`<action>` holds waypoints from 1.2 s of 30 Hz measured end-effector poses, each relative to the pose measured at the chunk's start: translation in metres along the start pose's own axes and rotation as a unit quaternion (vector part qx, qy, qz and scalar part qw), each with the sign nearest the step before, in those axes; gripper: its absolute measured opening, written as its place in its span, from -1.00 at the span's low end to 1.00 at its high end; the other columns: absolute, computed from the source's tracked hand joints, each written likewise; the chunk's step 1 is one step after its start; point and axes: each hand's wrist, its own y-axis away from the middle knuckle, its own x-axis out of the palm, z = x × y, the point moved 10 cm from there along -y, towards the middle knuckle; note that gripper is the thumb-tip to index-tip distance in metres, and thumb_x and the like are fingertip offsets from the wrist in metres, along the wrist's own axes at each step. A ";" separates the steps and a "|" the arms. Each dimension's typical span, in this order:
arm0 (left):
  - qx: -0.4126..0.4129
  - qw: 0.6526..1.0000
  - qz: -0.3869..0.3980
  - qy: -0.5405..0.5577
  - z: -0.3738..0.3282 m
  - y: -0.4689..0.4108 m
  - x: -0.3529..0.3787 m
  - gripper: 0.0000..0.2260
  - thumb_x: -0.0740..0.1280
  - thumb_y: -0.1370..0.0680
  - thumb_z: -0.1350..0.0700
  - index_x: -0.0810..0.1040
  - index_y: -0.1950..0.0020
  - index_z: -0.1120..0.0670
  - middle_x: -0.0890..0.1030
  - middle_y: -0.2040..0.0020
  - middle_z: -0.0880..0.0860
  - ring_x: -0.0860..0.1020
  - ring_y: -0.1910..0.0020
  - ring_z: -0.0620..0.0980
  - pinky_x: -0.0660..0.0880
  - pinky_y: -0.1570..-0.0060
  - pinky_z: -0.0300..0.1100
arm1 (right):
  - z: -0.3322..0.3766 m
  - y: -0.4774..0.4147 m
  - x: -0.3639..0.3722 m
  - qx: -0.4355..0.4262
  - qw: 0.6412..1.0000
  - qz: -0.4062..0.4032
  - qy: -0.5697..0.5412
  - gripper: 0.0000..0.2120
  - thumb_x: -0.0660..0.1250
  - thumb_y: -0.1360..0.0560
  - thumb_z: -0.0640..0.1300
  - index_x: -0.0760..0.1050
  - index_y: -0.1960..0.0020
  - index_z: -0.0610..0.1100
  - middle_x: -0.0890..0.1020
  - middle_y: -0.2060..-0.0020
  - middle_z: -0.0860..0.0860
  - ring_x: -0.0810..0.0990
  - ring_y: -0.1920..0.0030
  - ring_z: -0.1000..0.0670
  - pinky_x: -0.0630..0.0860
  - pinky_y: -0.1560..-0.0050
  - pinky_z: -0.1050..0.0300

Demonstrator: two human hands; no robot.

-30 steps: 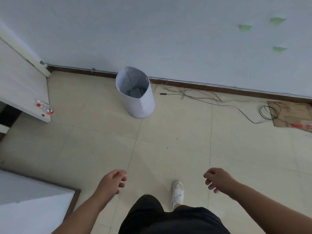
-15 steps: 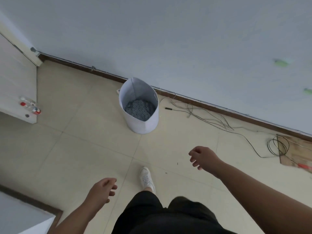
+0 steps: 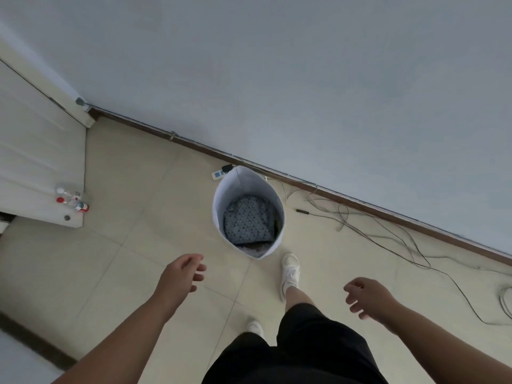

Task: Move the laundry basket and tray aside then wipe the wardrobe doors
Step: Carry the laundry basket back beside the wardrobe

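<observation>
A white fabric laundry basket (image 3: 243, 181) stands on the tiled floor close to the wall, with a dark patterned cloth (image 3: 248, 220) lying inside it. My left hand (image 3: 181, 274) hovers just below and left of the basket, fingers loosely apart, holding nothing. My right hand (image 3: 365, 296) hangs further right and lower, also empty with fingers curled apart. A pale wood-grain panel (image 3: 36, 167), possibly the wardrobe, fills the left edge. No tray is visible.
Small bottles with red caps (image 3: 73, 200) stand by the panel's lower corner. Loose cables (image 3: 388, 234) trail along the brown baseboard to the right, and a power strip (image 3: 221, 171) lies behind the basket. My white shoe (image 3: 289, 271) stands right beside the basket's near edge.
I have stepped closer to the basket, which now sits lower and larger in view. My left hand has risen toward it, and my right hand has dropped back to the right.
</observation>
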 end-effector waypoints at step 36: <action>-0.086 0.988 -0.065 -0.111 0.084 -0.398 0.079 -0.85 0.18 -0.51 0.28 0.53 0.06 0.27 0.59 0.21 0.22 0.49 0.25 0.14 0.47 0.25 0.06 | 0.236 -0.415 0.114 -0.129 0.943 -0.083 0.296 -0.87 0.19 -0.51 -0.11 0.49 0.10 -0.11 0.59 0.24 -0.01 0.57 0.24 -0.07 0.33 0.39 0.14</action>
